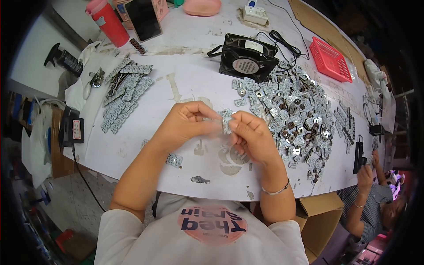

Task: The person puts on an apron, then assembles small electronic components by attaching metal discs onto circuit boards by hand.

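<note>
My left hand [185, 123] and my right hand [249, 134] meet above the middle of the white table [190, 84]. Both pinch the same small silvery blister strip [226, 121] between their fingertips. A ring sits on my left hand and a thin bracelet on my right wrist. To the right of my right hand spreads a big loose heap of silvery blister pieces [296, 115] with dark round parts in them. At the left lie neat rows of stacked strips [123, 90]. A single strip [174, 160] lies under my left forearm.
A black square fan [245, 59] stands beyond my hands, a red basket [330, 59] at the far right, a red bottle [108, 22] and dark phone [143, 17] at the far left. Another person [375, 198] sits at the lower right. A cardboard box [320, 221] stands below the table edge.
</note>
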The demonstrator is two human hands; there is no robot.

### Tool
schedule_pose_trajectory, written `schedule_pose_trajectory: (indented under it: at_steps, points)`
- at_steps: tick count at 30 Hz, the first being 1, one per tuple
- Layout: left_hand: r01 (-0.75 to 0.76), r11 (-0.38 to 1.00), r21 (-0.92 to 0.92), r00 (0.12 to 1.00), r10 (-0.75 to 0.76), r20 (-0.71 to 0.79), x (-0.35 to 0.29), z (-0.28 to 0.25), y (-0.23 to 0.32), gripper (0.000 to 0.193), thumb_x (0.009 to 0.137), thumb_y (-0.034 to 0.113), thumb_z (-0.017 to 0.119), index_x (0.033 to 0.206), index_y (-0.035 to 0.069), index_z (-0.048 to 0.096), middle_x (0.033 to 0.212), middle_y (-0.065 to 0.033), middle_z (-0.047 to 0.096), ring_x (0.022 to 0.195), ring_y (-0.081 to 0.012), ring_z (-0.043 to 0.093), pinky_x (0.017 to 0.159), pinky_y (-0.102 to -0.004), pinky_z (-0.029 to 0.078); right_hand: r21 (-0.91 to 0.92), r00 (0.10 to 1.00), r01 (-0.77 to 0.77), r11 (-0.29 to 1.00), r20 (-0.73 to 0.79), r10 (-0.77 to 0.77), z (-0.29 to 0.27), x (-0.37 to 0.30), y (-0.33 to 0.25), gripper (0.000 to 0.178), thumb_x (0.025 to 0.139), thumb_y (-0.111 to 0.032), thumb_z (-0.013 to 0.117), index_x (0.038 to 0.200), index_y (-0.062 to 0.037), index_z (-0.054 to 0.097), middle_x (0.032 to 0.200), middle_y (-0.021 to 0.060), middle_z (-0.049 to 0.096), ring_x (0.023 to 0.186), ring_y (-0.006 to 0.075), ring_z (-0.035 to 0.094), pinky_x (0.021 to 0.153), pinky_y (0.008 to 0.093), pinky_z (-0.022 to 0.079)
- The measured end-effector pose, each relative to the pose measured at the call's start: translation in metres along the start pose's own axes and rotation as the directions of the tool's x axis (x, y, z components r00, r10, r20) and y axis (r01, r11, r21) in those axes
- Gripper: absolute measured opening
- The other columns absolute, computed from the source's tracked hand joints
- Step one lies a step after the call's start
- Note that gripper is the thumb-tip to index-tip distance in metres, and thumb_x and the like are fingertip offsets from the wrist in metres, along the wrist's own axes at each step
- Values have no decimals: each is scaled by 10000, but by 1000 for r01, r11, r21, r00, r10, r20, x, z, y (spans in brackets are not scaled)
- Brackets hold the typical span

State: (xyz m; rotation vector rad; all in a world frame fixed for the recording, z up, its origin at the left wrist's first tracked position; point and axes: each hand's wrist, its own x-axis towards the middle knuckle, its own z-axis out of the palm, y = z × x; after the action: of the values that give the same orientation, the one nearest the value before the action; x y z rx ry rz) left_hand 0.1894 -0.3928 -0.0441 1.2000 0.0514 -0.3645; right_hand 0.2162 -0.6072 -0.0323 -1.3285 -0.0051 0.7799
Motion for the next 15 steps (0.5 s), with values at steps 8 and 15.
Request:
schedule_pose_trajectory:
  at_steps: [8,15]
  points:
    - [-450,748,489,836,545,-64,7,14,-13,168,805,-11,724,972,8,719,930,-79,703,825,-126,671,722,-246,548,-170,963,194,966,-153,-220,5,7,5,143,945,-183,606,871,-61,618,706,-81,506,623,-1,411,541,183,323]
    - [-481,683,550,773,626,-101,8,16,-15,148,797,-16,725,942,14,728,938,-88,705,824,-136,676,719,-256,550,-117,957,191,975,-196,-212,7,8,6,146,939,-165,606,840,-58,618,671,-93,479,603,-9,390,524,180,301]
